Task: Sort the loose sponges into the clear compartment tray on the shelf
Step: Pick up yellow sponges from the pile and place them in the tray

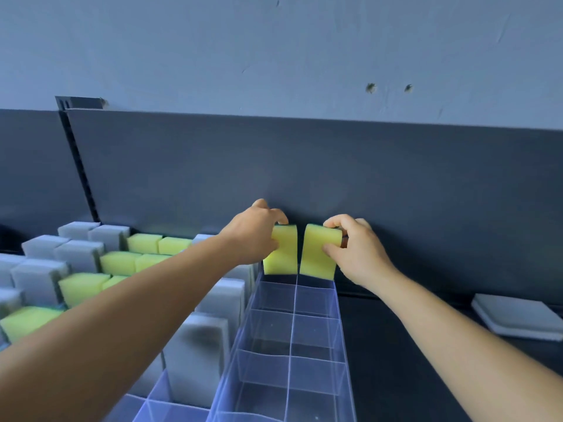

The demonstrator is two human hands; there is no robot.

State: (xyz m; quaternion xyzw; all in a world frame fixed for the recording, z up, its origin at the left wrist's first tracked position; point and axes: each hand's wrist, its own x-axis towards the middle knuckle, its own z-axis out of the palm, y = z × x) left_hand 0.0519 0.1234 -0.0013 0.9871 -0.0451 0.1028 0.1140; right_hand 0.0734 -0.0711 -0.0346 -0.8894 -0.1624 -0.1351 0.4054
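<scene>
Left hand: the left hand [259, 229] pinches a yellow sponge [281, 254] upright by its top, its lower end at the rim of the far left compartment.
Right hand: the right hand [355, 243] pinches a second yellow sponge [318, 254] the same way, over the far right compartment.
Tray: the clear compartment tray [292, 339] runs away from the person on the shelf [405, 345], two cells wide; the nearer cells look bare.
Risk: the sponges stand just beside each other with the thin centre divider between them; I think a lower corner could catch on that divider or on the rim and fold over instead of sliding in.
Risk two: pushing both down at once may flex the light walls or shove the tray toward the back panel [304, 166].
Around: a filled tray [170, 388] of grey sponges [195, 357] and yellow ones sits touching on the left, under the left forearm.
Further right: a flat white stack [518, 318] lies well apart, not in the way.
</scene>
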